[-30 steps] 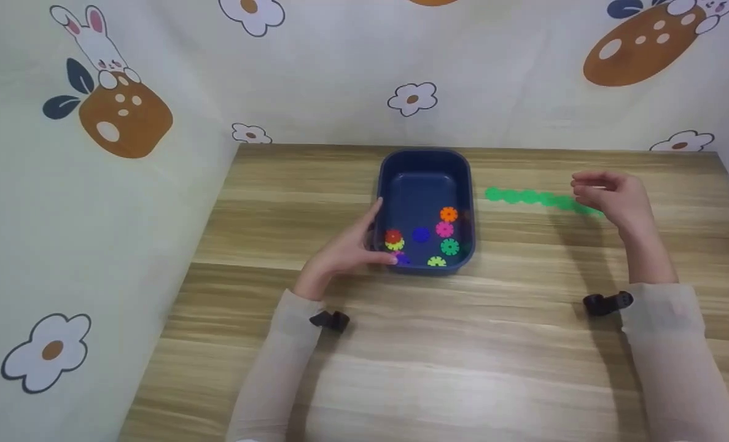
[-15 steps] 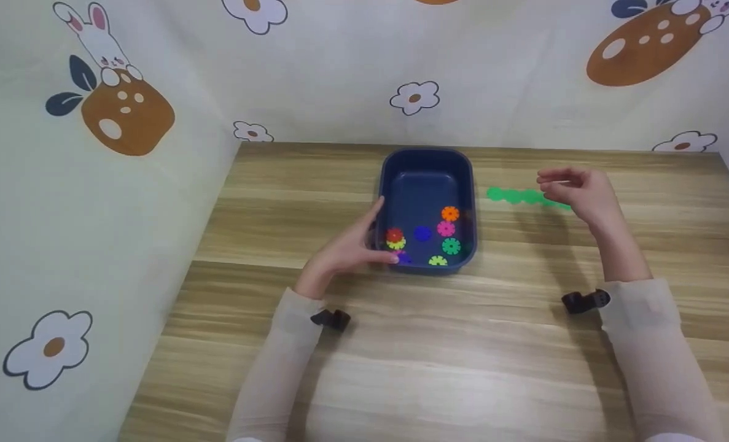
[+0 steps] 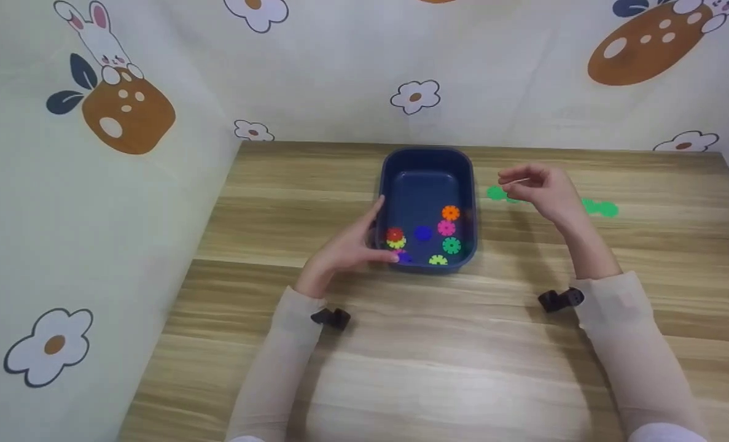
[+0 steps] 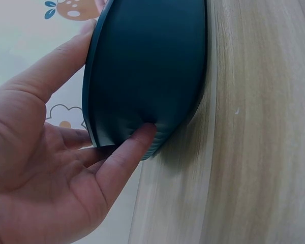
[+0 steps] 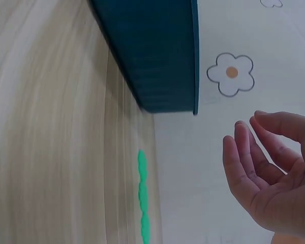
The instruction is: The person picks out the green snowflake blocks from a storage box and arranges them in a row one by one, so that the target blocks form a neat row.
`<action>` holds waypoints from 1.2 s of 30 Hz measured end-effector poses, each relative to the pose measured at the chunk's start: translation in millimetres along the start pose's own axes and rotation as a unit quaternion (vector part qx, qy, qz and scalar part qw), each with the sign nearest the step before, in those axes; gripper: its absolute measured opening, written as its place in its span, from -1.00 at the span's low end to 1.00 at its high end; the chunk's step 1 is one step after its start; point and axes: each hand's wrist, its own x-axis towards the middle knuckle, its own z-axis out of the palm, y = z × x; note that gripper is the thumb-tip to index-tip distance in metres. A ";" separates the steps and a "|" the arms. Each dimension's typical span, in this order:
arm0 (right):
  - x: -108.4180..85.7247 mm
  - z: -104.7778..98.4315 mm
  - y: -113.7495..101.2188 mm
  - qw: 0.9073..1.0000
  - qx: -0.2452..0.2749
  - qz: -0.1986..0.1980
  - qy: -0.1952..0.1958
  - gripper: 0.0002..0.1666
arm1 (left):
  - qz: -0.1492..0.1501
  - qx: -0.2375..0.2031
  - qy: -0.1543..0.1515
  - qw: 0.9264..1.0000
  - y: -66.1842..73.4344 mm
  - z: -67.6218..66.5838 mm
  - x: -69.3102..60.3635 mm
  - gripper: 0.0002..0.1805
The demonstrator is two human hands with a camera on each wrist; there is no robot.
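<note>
A dark blue plastic bin (image 3: 418,190) stands at the back of the table. My left hand (image 3: 349,248) holds its near left corner, the thumb at the rim; in the left wrist view, a fingertip (image 4: 145,133) presses the bin's outer wall (image 4: 147,66). Several coloured notched discs lie in the bin, including an orange disc (image 3: 451,213), a pink disc (image 3: 446,228) and a green disc (image 3: 451,245). Right of it, my right hand (image 3: 545,191) hovers with loosely bent fingers and nothing in them. Beneath it runs a row of bright green discs (image 3: 600,208), its middle hidden by the hand.
The wood-grain table (image 3: 438,350) ends at a patterned cloth (image 3: 339,80) along the back and left. A small black wrist camera (image 3: 561,299) sits on the right sleeve, another black wrist camera (image 3: 332,318) on the left.
My right hand has moved left along the green row toward the bin, uncovering the row's right end. The left hand and the bin have stayed in place.
</note>
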 end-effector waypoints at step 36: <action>29.6 95.4 -31.8 0.897 -0.300 -0.066 -0.316 -0.61 | -0.003 -0.029 -0.006 1.000 -2.1 0.4 -1.6 0.24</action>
